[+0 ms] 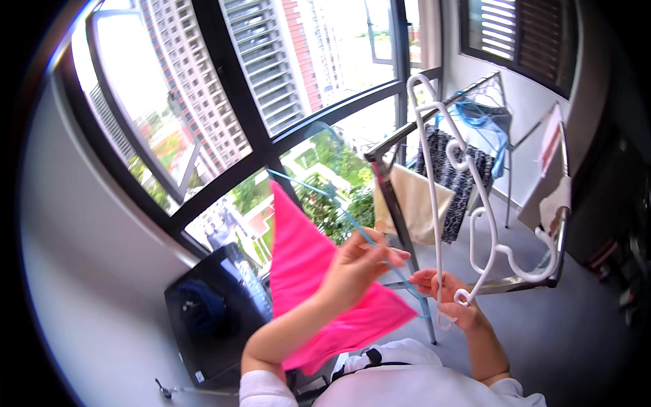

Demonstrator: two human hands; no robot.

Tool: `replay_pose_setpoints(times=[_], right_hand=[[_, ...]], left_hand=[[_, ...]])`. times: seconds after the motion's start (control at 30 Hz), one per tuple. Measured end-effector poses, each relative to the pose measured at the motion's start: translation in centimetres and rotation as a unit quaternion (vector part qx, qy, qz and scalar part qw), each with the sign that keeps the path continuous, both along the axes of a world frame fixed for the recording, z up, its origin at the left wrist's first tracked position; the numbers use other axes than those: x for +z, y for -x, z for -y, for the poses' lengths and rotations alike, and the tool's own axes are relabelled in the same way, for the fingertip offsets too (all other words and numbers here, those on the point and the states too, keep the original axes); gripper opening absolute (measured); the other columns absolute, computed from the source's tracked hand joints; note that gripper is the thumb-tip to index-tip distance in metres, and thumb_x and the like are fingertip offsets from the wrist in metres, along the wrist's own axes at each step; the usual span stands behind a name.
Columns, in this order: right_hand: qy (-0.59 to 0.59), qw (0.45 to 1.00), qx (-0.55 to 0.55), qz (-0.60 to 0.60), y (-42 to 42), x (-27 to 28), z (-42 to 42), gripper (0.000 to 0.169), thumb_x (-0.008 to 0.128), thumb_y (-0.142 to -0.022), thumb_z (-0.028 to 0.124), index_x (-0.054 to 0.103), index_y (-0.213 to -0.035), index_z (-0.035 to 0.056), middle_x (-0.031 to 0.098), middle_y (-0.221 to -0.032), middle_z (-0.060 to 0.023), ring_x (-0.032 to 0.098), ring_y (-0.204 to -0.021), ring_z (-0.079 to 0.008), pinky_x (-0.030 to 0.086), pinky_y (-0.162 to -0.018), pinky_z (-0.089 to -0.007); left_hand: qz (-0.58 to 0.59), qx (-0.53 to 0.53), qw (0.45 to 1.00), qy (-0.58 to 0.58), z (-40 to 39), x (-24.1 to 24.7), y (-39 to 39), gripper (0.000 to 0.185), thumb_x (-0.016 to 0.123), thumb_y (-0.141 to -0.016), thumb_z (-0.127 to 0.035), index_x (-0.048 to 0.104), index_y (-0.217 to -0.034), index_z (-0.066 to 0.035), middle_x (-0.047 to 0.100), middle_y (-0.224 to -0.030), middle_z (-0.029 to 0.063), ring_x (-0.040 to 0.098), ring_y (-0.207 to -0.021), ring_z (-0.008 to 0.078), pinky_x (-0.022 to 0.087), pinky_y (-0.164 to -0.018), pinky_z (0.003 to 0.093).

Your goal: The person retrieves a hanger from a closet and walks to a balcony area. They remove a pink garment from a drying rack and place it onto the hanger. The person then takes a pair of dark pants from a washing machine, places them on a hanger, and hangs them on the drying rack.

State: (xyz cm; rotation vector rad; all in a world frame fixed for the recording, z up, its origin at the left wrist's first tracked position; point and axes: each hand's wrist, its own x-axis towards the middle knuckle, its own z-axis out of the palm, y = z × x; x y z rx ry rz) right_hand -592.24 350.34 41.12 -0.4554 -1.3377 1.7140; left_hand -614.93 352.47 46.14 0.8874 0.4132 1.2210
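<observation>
My left hand [358,267] pinches a thin light blue hanger [351,219] between its fingers. A bright pink cloth [305,264] hangs from this hanger, spread down behind my left forearm. To the right, my right hand [455,300] grips one end of a white plastic hanger [488,219]. That hanger is turned on its side, its hook [539,272] pointing right and its long straight bar on the left. The lower end of the blue hanger lies close to my right fingertips; whether they touch it I cannot tell.
A metal folding drying rack [402,224] stands ahead, carrying a cream cloth [407,203], a dark patterned garment [455,183] and blue hangers [480,119]. At left sits a black front-loading machine [218,315] below dark-framed windows [264,127]. The floor [549,336] is grey.
</observation>
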Motion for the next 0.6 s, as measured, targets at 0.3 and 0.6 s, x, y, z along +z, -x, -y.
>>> replay_pose_setpoints(times=[0.3, 0.6], right_hand=[[0.054, 0.979, 0.065, 0.187, 2.8, -1.7, 0.7, 0.042, 0.052, -0.071, 0.002, 0.040, -0.111, 0.0020, 0.050, -0.092, -0.0056, 0.050, -0.078, -0.0131, 0.043, -0.074, -0.0286], [0.077, 0.986, 0.017, 0.144, 0.0, -1.1, 2.8, 0.029, 0.054, -0.065, 0.009, 0.050, -0.093, 0.0008, 0.052, -0.088, -0.0089, 0.047, -0.080, -0.0116, 0.036, -0.068, -0.0200]], left_hand=[[-0.215, 0.113, 0.970, -0.023, 2.8, -12.1, -2.6, 0.013, 0.050, -0.092, -0.015, 0.053, -0.091, -0.002, 0.053, -0.078, 0.0018, 0.053, -0.073, 0.0092, 0.045, -0.068, 0.0231], [-0.383, 0.375, 0.832, 0.142, -3.5, -27.2, 5.7, 0.084, 0.064, -0.070, 0.004, 0.019, -0.140, -0.010, 0.029, -0.136, 0.0149, 0.048, -0.110, 0.0261, 0.046, -0.083, 0.0332]])
